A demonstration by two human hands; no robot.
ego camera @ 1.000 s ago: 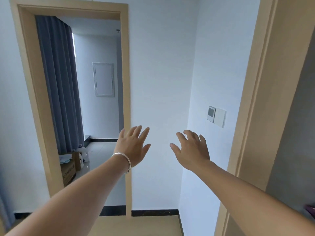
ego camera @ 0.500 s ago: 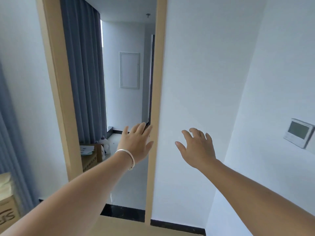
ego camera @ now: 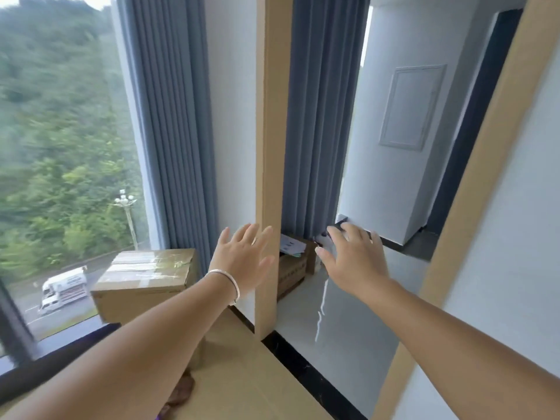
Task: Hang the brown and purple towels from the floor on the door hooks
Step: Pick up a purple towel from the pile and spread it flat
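Observation:
My left hand, with a silver bangle at the wrist, is stretched out in front of me with straight spread fingers and holds nothing. My right hand is also held out flat and empty, a little to the right. A bit of brown towel shows on the floor under my left forearm, with a sliver of purple towel at the bottom edge. Most of both towels is hidden by my arm. No door hooks are in view.
A taped cardboard box stands by the big window on the left. Grey curtains hang beside it. A wooden door frame opens onto another room with a second box on its floor.
The view has swung left and down: the window, the taped box and the towels on the floor have come into sight. Both hands stay outstretched and empty.

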